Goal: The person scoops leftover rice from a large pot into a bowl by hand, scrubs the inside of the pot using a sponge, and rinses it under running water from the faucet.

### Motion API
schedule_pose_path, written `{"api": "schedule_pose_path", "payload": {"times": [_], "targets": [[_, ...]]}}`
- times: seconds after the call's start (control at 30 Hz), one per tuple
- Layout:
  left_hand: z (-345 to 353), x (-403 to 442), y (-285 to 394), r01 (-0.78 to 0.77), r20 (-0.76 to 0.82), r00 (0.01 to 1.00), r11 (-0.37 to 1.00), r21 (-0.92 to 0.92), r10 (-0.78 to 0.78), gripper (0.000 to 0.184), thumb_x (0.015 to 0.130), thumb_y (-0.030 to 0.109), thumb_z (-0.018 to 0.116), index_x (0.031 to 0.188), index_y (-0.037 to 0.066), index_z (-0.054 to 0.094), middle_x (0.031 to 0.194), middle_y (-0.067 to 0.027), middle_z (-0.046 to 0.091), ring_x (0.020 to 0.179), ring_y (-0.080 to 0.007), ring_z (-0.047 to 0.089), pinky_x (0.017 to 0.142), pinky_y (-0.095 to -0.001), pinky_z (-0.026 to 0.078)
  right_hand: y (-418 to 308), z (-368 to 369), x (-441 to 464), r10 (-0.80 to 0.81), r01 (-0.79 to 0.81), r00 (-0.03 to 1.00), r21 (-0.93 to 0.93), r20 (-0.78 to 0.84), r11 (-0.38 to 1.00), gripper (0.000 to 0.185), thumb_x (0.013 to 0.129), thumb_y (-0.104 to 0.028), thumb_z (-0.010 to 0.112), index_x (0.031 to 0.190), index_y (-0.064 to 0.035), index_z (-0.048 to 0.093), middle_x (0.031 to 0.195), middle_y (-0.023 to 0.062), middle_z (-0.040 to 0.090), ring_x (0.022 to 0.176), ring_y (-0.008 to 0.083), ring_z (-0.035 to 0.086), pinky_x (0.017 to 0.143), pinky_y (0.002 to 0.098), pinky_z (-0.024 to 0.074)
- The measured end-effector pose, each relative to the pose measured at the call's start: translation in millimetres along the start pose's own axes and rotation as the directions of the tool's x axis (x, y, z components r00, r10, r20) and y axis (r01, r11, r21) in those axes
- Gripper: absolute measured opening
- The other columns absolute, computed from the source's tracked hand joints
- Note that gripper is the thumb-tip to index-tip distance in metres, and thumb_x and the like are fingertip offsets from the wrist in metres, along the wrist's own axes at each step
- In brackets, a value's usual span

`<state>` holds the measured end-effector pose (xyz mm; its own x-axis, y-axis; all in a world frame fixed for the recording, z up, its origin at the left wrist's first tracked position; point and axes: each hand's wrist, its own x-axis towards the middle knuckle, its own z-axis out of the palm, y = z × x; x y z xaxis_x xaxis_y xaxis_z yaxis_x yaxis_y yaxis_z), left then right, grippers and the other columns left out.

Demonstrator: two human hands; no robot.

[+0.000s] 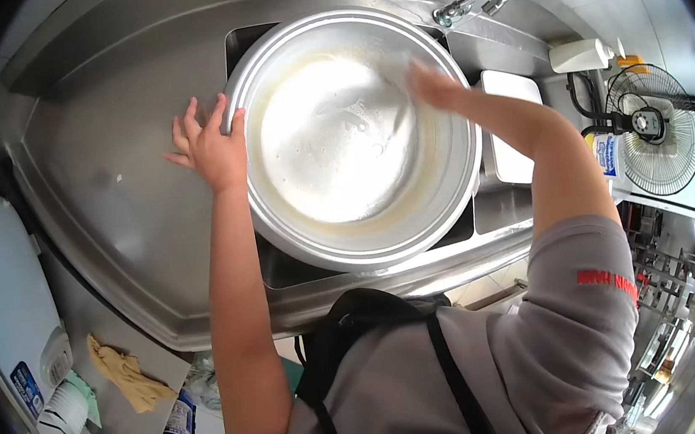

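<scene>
A large round metal pot point(340, 141) rests over the sink, its wide rim facing up. A little liquid with bubbles lies on its shiny bottom, and a yellowish band runs around the lower inner wall. My left hand point(215, 146) is at the pot's left rim, fingers spread and the thumb side against the edge. Over the upper right of the pot, near the inner wall, my right hand point(435, 87) is smeared by motion. Its fingers are too blurred to show whether they hold anything.
A chrome faucet point(469, 6) stands behind the pot. Right of it are a white rectangular container point(515, 119), a white bottle point(580, 55) and a fan point(651, 126). The steel counter point(131, 172) extends left. A tan cloth point(127, 376) lies at lower left.
</scene>
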<state>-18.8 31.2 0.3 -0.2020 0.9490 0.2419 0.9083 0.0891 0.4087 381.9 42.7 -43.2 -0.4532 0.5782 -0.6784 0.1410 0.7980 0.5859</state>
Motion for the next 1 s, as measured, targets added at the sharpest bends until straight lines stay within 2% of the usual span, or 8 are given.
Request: {"api": "schedule_pose_path", "payload": {"times": [0.07, 0.2, 0.27, 0.37, 0.57, 0.77, 0.87, 1.0], "targets": [[0.7, -0.9, -3.8, 0.006, -0.011, 1.000, 1.000, 0.014, -0.006, 0.032, 0.070, 0.040, 0.065, 0.100, 0.030, 0.064, 0.128, 0.0007, 0.039, 0.125, -0.0273, 0.023, 0.100, -0.0613, 0.001, 21.7, 6.3, 16.1, 0.185, -0.184, 0.950, 0.027, -0.250, 0.983, 0.045, 0.078, -0.018, 0.048, 0.121, -0.0065, 0.042, 0.124, 0.0095, 0.044, 0.116, 0.0243, 0.040, 0.103, 0.0473, 0.0183], [4.9, 1.5, -3.8, 0.031, -0.028, 0.999, 0.999, -0.013, -0.031, 0.033, 0.071, 0.042, 0.064, 0.102, 0.030, 0.063, 0.129, 0.0005, 0.039, 0.125, -0.0280, 0.023, 0.100, -0.0609, 0.000, -59.8, -44.7, -30.3, 0.025, -0.116, 0.934, 0.238, 0.357, 0.964, 0.054, 0.078, -0.020, 0.050, 0.127, -0.0025, 0.036, 0.133, 0.0152, 0.034, 0.122, 0.0301, 0.032, 0.100, 0.0536, 0.0199], [5.5, 1.3, -1.6, 0.053, -0.026, 0.998, 0.998, -0.021, -0.053, 0.034, 0.071, 0.043, 0.063, 0.102, 0.031, 0.063, 0.129, 0.0004, 0.039, 0.125, -0.0281, 0.023, 0.099, -0.0607, -0.001, -188.5, -44.4, -14.2, 0.286, -0.550, 0.823, 0.562, 0.491, 0.618, 0.042, 0.080, -0.023, 0.048, 0.117, -0.0020, 0.049, 0.126, 0.0196, 0.041, 0.117, 0.0322, 0.038, 0.095, 0.0557, 0.0260], [3.9, -0.5, 1.1, 0.062, -0.033, 0.997, 0.998, -0.017, -0.063, 0.035, 0.072, 0.044, 0.063, 0.104, 0.032, 0.062, 0.129, -0.0002, 0.039, 0.125, -0.0282, 0.023, 0.099, -0.0610, -0.001, -206.9, -185.3, 43.7, 0.095, -0.288, 0.950, 0.951, 0.299, -0.110, 0.037, 0.082, -0.019, 0.042, 0.111, 0.0011, 0.052, 0.114, 0.0214, 0.050, 0.112, 0.0305, 0.044, 0.094, 0.0421, 0.0327], [4.2, 3.1, 1.3, 0.032, -0.066, 0.997, 0.999, -0.019, -0.033, 0.038, 0.072, 0.044, 0.062, 0.108, 0.033, 0.060, 0.128, -0.0019, 0.038, 0.123, -0.0285, 0.024, 0.098, -0.0628, -0.002, -119.4, -261.2, 196.1, 0.373, 0.180, 0.741, 0.370, 0.559, -0.912, 0.043, 0.083, -0.035, 0.047, 0.099, 0.0049, 0.053, 0.090, 0.0259, 0.058, 0.084, 0.0373, 0.056, 0.075, 0.0416, 0.0439], [5.9, -0.9, -1.6, 0.029, -0.056, 0.998, 0.999, -0.043, -0.032, 0.042, 0.071, 0.045, 0.063, 0.110, 0.029, 0.059, 0.128, -0.0041, 0.036, 0.123, -0.0281, 0.022, 0.098, -0.0629, -0.003, -202.5, -180.2, 43.6, 0.162, -0.046, 0.984, 0.983, 0.076, -0.179, 0.058, 0.078, -0.053, 0.048, 0.108, -0.0044, 0.057, 0.101, 0.0223, 0.057, 0.096, 0.0373, 0.053, 0.087, 0.0444, 0.0395], [6.3, -1.4, -2.2, 0.028, -0.070, 0.997, 0.995, -0.095, -0.035, 0.046, 0.071, 0.045, 0.063, 0.111, 0.024, 0.058, 0.127, -0.0057, 0.037, 0.123, -0.0288, 0.022, 0.099, -0.0608, -0.001, -187.7, -109.5, -2.3, -0.058, -0.389, 0.909, 0.890, 0.413, 0.240, 0.034, 0.073, -0.036, 0.063, 0.098, -0.0123, 0.064, 0.102, 0.0056, 0.061, 0.092, 0.0251, 0.058, 0.074, 0.0423, 0.0459], [-2.7, -2.2, -12.8, -0.018, -0.170, 0.985, 0.952, -0.306, -0.036, 0.050, 0.072, 0.044, 0.063, 0.111, 0.012, 0.057, 0.120, -0.0099, 0.042, 0.119, -0.0299, 0.026, 0.100, -0.0517, 0.014, -111.9, -119.4, -54.6, 0.172, -0.517, 0.842, 0.856, 0.511, -0.014, 0.051, 0.070, -0.040, 0.065, 0.108, -0.0075, 0.057, 0.099, 0.0129, 0.061, 0.094, 0.0285, 0.057, 0.077, 0.0403, 0.0454]]}}
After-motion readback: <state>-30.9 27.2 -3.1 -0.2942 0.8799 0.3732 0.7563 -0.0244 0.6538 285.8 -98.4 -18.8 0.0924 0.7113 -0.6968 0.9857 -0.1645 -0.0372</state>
